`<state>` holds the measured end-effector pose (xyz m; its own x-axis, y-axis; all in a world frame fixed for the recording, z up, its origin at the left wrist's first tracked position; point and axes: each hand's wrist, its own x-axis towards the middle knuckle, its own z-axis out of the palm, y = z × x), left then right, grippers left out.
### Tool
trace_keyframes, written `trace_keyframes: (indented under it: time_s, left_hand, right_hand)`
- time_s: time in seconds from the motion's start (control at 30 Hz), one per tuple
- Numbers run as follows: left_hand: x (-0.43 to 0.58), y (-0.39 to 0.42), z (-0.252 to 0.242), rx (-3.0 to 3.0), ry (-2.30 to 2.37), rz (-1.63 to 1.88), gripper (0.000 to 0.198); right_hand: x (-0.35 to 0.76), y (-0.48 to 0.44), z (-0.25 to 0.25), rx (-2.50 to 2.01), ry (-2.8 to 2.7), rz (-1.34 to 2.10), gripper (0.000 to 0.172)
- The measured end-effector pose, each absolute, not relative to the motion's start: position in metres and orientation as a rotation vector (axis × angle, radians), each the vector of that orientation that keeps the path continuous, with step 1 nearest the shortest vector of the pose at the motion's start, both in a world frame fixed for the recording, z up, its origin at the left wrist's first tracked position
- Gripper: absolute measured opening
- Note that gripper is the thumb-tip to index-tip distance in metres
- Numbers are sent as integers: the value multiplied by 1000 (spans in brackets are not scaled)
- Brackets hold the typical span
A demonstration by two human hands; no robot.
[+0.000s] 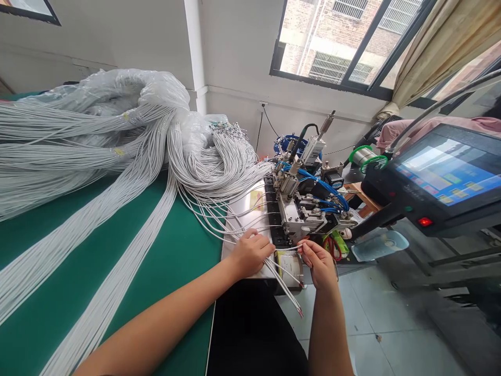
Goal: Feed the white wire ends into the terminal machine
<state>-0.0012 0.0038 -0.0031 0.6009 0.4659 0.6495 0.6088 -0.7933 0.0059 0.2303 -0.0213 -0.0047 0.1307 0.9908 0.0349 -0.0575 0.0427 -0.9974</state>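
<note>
My left hand (252,253) is closed around several white cables (279,277), whose reddish ends hang past the table's front edge. Between my two hands runs a single white cable (288,248). Its end is pinched in the fingertips of my right hand (319,261), beside the near corner of the machine (291,209). Other cables lead from the big bundle (219,172) across a metal plate (246,206) into the machine's side. My fingers hide the very tip of the pinched cable.
Long cable bundles (129,219) and plastic wrap (160,89) cover much of the green table (176,277). A touchscreen (454,172) on an arm stands at the right. Behind it sits a green-rimmed wire spool (367,158). A translucent bluish container (379,245) is below the screen.
</note>
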Motion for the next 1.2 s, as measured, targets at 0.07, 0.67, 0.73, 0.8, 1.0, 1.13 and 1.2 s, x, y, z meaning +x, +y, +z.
trace_keyframes:
  time_s: [0.07, 0.67, 0.73, 0.8, 1.0, 1.13, 1.2]
  left_hand:
    - [-1, 4, -4, -2617, -890, -967, 22]
    - [-1, 5, -3, -2641, -910, -938, 23]
    - [-1, 5, -3, -2640, -903, -944, 23]
    - [-2, 5, -4, -2638, -897, -947, 23]
    - [-3, 4, -2, -2638, -900, -953, 31]
    - [-3, 2, 3, -2626, -911, -963, 37]
    - [-3, 2, 4, -2622, -907, -961, 39]
  right_hand:
    - [231, -21, -5, -1202, -1099, 1107, 32]
    - [229, -20, -8, -1208, -1090, 1118, 30]
    - [229, -20, -8, -1223, -1093, 1113, 31]
    - [229, -21, -8, -1238, -1098, 1105, 32]
    - [231, -21, -7, -1285, -1148, 1065, 34]
    - [233, -17, -6, -1352, -1260, 949, 34]
    - [233, -15, -5, -1415, -1321, 883, 35]
